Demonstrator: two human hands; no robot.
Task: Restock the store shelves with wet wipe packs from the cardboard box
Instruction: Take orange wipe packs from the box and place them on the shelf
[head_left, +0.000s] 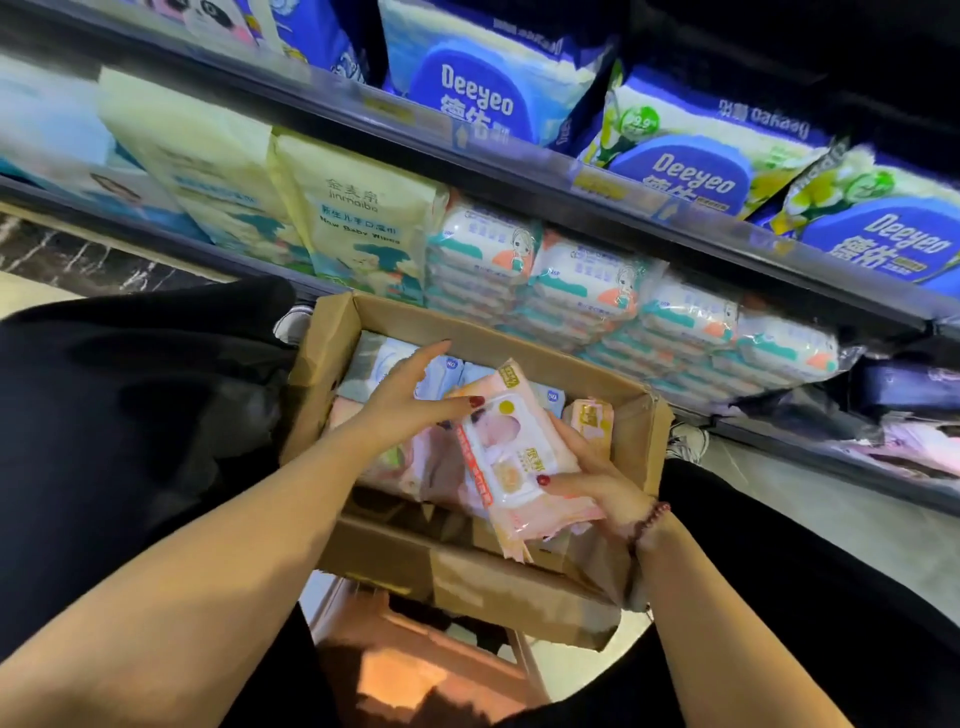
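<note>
A: Two bare forearms come first, reaching forward between dark-clad knees. What's under them?

B: Something orange-brown, too blurred to tell what. Just past it sits the cardboard box, its near flap folded out toward the person.

A: And the hands?

B: Apart, both over the box. The right hand grips a pink pack from beneath, thumb curled over its front, a beaded bracelet on the wrist. The left hand is spread, fingers straight above the box, only its thumb touching the pack's upper corner.

A: So where is that pack?

B: Tilted, raised above the box's right half, its lower end over the near wall.

A: Any room inside?

B: Little. Blue-and-white packs line the far wall, more pink ones lie under the left wrist, and an upright pack stands against the right wall, just beside the right hand's fingers.

A: Beyond the box?

B: A shoe shows by the right far corner, another by the left. The far rim lies near the lower shelf, where stacked white-and-teal packs fill the row to its front edge, tall yellow packs to their left. A strip of bare floor runs along the right, between knee and shelf edge.

A: Higher up?

B: Big blue packs lean over the rail of the upper shelf; dark space shows above them at the right.
</note>
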